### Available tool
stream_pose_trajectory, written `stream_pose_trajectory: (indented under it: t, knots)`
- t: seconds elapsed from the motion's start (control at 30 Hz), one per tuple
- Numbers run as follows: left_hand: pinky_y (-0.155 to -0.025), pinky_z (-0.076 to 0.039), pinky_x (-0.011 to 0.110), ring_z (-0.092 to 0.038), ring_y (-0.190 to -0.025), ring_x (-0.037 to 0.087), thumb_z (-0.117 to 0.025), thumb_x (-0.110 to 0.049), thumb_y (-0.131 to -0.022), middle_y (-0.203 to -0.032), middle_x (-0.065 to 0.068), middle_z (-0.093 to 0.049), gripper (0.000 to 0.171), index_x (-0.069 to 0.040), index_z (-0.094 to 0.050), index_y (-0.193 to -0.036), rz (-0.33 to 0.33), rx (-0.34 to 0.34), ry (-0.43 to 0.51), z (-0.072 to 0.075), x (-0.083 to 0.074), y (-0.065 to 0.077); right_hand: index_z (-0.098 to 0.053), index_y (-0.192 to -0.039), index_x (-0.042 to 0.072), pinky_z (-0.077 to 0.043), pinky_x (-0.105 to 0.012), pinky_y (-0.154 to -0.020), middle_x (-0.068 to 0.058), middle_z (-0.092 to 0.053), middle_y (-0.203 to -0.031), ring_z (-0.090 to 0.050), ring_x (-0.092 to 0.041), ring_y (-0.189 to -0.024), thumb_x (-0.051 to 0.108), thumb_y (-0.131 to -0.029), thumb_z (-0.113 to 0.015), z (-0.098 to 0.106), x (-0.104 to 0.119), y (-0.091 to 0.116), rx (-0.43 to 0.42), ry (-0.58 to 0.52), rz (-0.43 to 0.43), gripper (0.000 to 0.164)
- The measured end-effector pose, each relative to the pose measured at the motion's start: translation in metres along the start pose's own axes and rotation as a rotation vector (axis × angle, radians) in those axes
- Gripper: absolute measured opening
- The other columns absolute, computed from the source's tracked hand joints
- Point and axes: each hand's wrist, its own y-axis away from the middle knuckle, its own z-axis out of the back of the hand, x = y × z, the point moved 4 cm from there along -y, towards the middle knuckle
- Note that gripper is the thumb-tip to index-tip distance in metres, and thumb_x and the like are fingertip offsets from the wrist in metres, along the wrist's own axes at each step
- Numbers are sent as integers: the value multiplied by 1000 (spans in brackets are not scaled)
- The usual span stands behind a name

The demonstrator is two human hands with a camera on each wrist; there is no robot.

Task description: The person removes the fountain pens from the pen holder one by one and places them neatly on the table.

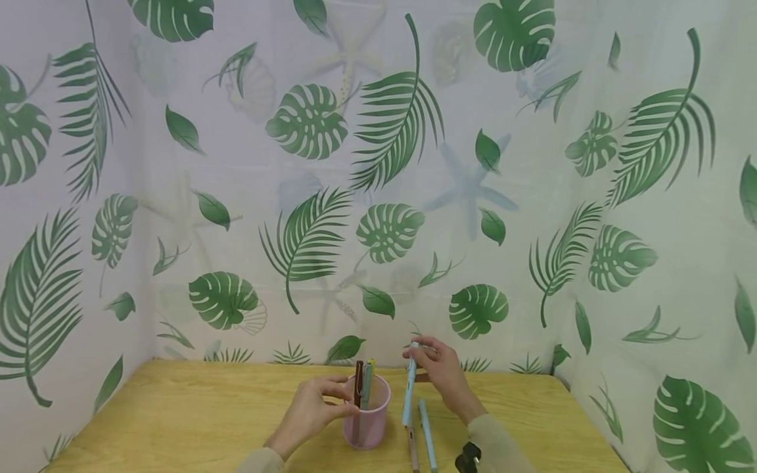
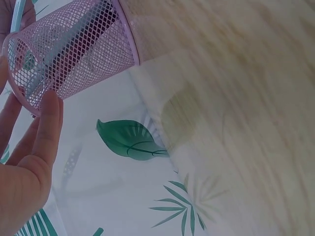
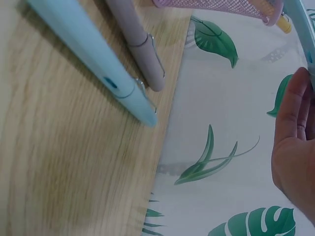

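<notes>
A pink mesh pen cup (image 1: 372,433) stands upright on the table. My left hand (image 1: 310,408) holds it at the rim, thumb on the near side and fingers beyond; the left wrist view shows fingertips on the cup's rim (image 2: 24,101). Inside lean a dark brown pen (image 1: 358,382), a grey-green pen (image 1: 367,384) and something yellow (image 3: 284,23). Right of the cup, my right hand (image 1: 443,376) pinches a light blue pen (image 1: 409,394) by its upper end, the pen near upright. Its lower end overlaps the view of a brownish pen; contact cannot be told.
On the wooden table (image 1: 225,407), right of the cup, lie another light blue pen (image 1: 426,433) and the brownish pen (image 1: 412,450), side by side. A leaf-patterned curtain (image 1: 378,177) encloses the table's back and sides. Something black (image 1: 468,458) sits at my right wrist.
</notes>
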Motion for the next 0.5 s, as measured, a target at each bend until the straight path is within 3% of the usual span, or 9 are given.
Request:
stream_pose_trajectory:
  t: [0.13,0.5]
  knots:
    - [-72,-61,23,-62,-114,42,-84,-28,-75,-129,20,-64,23,-8,-77,-85,8,1,-4,2,1,0,-52,-132,-3,-63,-38,-74,-16,-71,-112,-68,-13,-85,18,-97,-63,7,-5,1,44,30,-10,43]
    - [-72,-62,24,-63,-114,42,-82,-27,-77,-127,19,-65,17,-11,-78,-83,-10,15,-47,2,-1,-1,-55,-132,-3,-62,-47,-77,-1,-69,-98,-67,-17,-85,22,-96,-65,24,-19,7,98,129,-88,46]
